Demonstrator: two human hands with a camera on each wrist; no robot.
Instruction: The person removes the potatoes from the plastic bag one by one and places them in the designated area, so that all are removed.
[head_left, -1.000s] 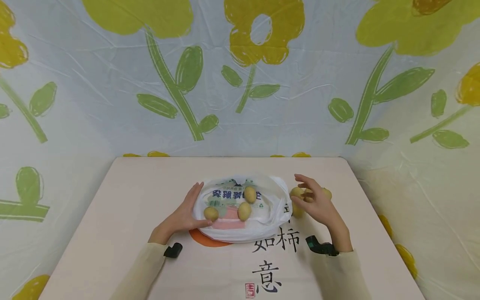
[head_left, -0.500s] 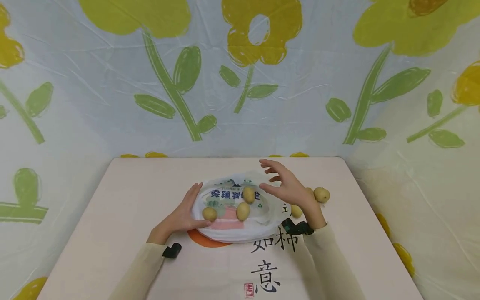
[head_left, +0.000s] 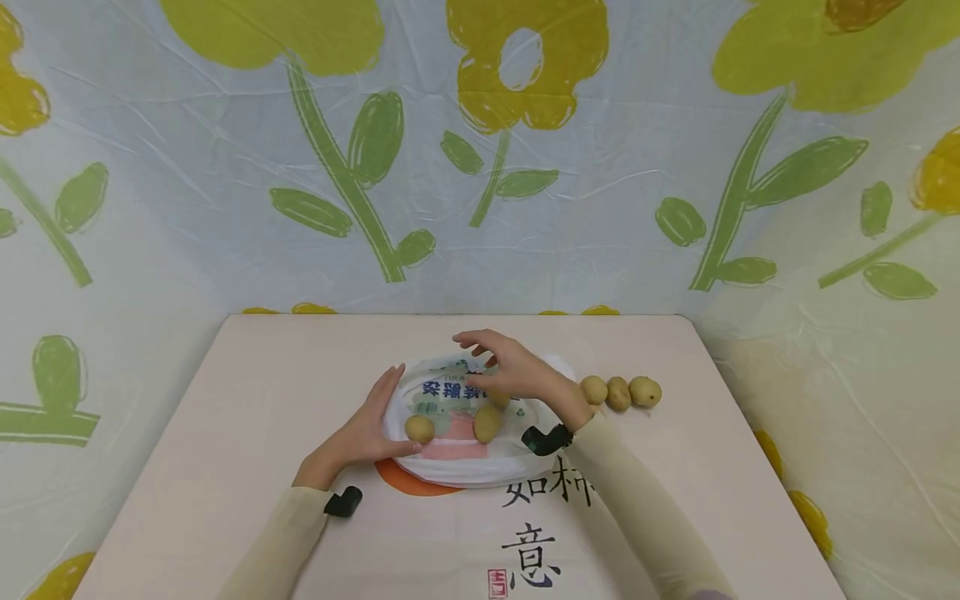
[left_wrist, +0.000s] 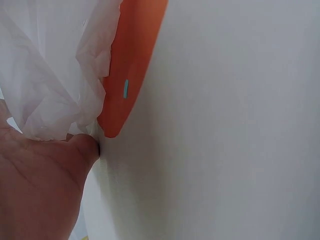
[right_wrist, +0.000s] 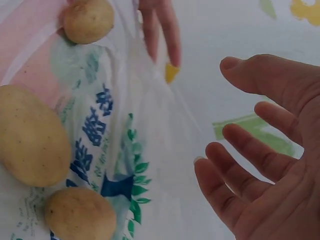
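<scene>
A white plastic bag [head_left: 450, 473] printed with blue characters lies spread open on the table, with potatoes inside. One potato [head_left: 419, 429] sits near the left hand, another [head_left: 487, 425] is in the middle, and a third potato [right_wrist: 80, 214] is partly covered by the right hand in the head view. The left hand [head_left: 369, 429] rests along the bag's left edge, fingers extended and thumb spread toward the near side. Its thumb [left_wrist: 82, 147] touches the crumpled plastic in the left wrist view. The right hand [head_left: 512, 367] hovers over the bag's far part, fingers loosely bent, holding nothing.
Right of the bag, several more potatoes [head_left: 618, 393] lie in a group, close to the right forearm. The pale table mat [head_left: 285, 375] carries black characters and an orange shape [head_left: 416, 481]. Flower-printed cloth [head_left: 585, 250] rises behind and along both sides.
The right hand has moved left from the potatoes on the right to above the bag. The left hand, the bag and the three potatoes inside have stayed in place.
</scene>
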